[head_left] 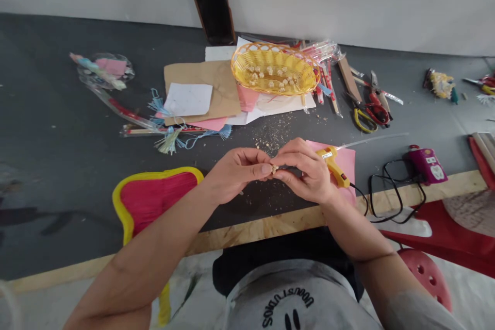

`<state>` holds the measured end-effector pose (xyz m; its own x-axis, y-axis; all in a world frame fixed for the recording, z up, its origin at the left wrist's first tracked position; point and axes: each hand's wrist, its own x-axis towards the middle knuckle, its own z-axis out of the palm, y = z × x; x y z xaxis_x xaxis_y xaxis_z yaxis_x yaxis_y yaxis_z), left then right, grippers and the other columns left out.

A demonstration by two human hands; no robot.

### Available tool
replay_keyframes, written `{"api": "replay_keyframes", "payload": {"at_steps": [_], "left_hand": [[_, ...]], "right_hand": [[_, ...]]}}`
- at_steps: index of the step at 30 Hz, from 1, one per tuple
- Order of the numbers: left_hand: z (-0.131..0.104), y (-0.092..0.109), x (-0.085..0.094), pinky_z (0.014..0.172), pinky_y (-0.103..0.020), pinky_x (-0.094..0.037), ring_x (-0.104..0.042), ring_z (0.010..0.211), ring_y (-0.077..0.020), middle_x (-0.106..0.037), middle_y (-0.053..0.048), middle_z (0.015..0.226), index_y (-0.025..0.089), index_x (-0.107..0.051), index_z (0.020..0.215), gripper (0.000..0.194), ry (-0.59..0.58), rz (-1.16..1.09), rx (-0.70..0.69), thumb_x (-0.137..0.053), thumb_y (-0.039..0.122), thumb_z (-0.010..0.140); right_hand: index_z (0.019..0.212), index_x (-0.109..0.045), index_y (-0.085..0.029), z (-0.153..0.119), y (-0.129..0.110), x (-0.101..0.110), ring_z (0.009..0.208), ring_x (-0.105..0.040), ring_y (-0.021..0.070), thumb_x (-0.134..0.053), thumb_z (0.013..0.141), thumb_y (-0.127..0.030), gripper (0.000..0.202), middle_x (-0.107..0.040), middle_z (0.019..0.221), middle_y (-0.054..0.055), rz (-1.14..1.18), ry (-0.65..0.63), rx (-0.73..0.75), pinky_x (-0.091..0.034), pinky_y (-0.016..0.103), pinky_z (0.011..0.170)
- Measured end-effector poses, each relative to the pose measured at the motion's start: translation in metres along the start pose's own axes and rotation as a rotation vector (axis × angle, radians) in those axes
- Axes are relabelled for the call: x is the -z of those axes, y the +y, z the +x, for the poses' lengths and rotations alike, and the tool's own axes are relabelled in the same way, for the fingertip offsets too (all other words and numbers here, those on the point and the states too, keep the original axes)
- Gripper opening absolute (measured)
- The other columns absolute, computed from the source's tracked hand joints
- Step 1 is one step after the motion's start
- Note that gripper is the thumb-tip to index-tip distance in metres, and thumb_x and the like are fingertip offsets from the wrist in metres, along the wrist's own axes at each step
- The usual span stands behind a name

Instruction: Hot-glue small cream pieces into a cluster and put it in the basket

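Observation:
Between my fingertips is a small knobbly beige piece (274, 168), mostly covered by the fingers; its exact kind is too small to tell. My left hand (245, 172) pinches it from the left, thumb along the top. From the other side, my right hand (303, 167) has its thumb and fingers closed on the same piece. Beige crumbs (273, 136) lie scattered on the dark table just beyond both hands. Farther back, a yellow woven basket (247, 69) holds several similar beige clusters. Beside my right wrist, a yellow glue gun (335, 167) rests on pink paper (350, 185).
Brown paper (224, 87), white sheets and blue tassels (168, 139) lie left of the basket. Pliers (377, 111) sit to the right. A purple power box (427, 165) with a black cable is near the front edge. A yellow-rimmed pink object (154, 196) stands left.

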<state>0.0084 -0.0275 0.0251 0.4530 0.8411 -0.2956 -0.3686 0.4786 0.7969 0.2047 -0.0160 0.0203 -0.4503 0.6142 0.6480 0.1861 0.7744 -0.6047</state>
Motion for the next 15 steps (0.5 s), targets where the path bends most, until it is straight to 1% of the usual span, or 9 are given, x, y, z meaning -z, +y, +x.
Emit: {"api": "replay_keyframes", "payload": {"at_steps": [6,9,15], "left_hand": [[-0.0002,-0.0005,-0.0033,0.055,-0.022,-0.040,-0.051,0.052,-0.0077,-0.065,0.000,0.055,0.014,-0.074,0.063,0.033,0.012,0.000,-0.009,-0.096,0.038,0.059],[-0.0004,-0.0010,-0.0035,0.056,-0.022,-0.041,-0.052,0.053,-0.0085,-0.065,0.000,0.056,0.014,-0.073,0.061,0.034,0.018,0.009,-0.017,-0.096,0.039,0.059],[0.0001,-0.0029,-0.0016,0.058,-0.023,-0.042,-0.053,0.055,-0.0089,-0.066,-0.001,0.057,0.014,-0.074,0.063,0.033,0.013,0.017,-0.014,-0.096,0.039,0.060]], "right_hand": [[0.108,-0.067,-0.020,0.0016,-0.0011,-0.0010,0.088,-0.067,0.0180,-0.066,0.097,-0.028,0.014,-0.069,0.093,0.006,0.038,-0.003,0.009,-0.059,0.036,0.078],[0.108,-0.067,-0.021,0.0016,-0.0010,-0.0012,0.089,-0.067,0.0181,-0.064,0.098,-0.029,0.013,-0.069,0.093,0.005,0.042,-0.013,0.002,-0.059,0.037,0.077],[0.111,-0.068,-0.020,0.0002,-0.0001,-0.0009,0.090,-0.067,0.0187,-0.065,0.097,-0.026,0.016,-0.069,0.094,0.007,0.061,-0.008,0.007,-0.059,0.037,0.078]]}}
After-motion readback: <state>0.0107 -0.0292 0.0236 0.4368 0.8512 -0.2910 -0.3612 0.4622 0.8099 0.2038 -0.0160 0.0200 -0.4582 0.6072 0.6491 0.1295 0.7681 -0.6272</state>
